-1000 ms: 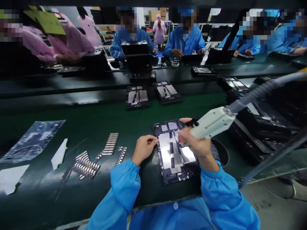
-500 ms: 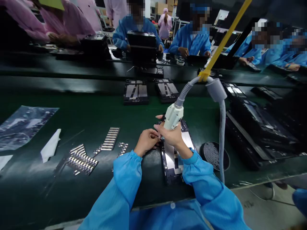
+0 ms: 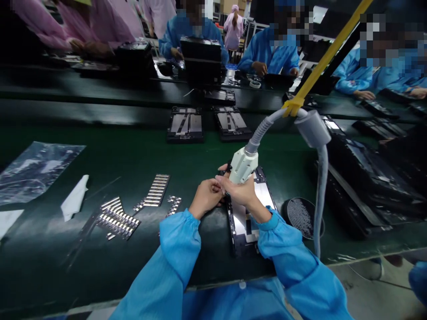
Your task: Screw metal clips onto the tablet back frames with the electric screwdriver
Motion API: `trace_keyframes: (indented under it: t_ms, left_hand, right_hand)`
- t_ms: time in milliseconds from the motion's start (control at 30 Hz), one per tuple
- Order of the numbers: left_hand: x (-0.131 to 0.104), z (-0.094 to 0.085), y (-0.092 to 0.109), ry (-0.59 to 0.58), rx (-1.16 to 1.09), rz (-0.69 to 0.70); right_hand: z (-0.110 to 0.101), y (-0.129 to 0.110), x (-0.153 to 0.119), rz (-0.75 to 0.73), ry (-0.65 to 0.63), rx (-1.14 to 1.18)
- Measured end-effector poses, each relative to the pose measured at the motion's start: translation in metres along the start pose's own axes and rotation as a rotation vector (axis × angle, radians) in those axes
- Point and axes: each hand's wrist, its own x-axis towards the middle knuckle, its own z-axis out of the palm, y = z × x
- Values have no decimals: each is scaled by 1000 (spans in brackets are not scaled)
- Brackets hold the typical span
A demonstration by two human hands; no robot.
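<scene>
The right hand [image 3: 241,188], closed around the pale hand tool [image 3: 244,165], has moved across the opened tablet [image 3: 239,218] on the tabletop [image 3: 200,161] to its left edge, beside the left hand [image 3: 206,196], whose grip I cannot tell, so the work now gathers there.

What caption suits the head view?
Right fingers hold a white tool over a flat device, left fingers close by.
</scene>
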Motion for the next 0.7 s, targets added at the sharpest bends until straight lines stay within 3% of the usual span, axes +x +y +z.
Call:
trace_keyframes:
  t_ms: [100, 200, 300, 367, 433, 500, 567, 633, 700]
  left_hand:
    - [-29, -7, -3, 80, 196, 124]
    - [-67, -13, -23, 325, 593, 333]
    - [-93, -14, -52, 545, 894, 400]
    - [-99, -12, -68, 531, 997, 434]
    - [-99, -11, -76, 408, 1018, 548]
    - [-96, -14, -78, 294, 978, 703]
    - [-91, -22, -72, 294, 892, 810]
    - [-82, -33, -62, 379, 803, 785]
    - [-70, -44, -50, 454, 764, 606]
  right_hand:
    - [1, 0, -3, 2, 12, -7]
    - [1, 2, -3, 7, 23, -3]
    - [3, 1, -1, -8, 8, 23]
    - [2, -6, -1, -33, -5, 47]
    - [-4, -19, -4, -75, -2, 67]
    - [-18, -34, -9, -109, 14, 77]
    - [-39, -47, -16, -124, 36, 65]
    - [-67, -54, -24, -136, 85, 31]
    - [-97, -53, -31, -159, 161, 5]
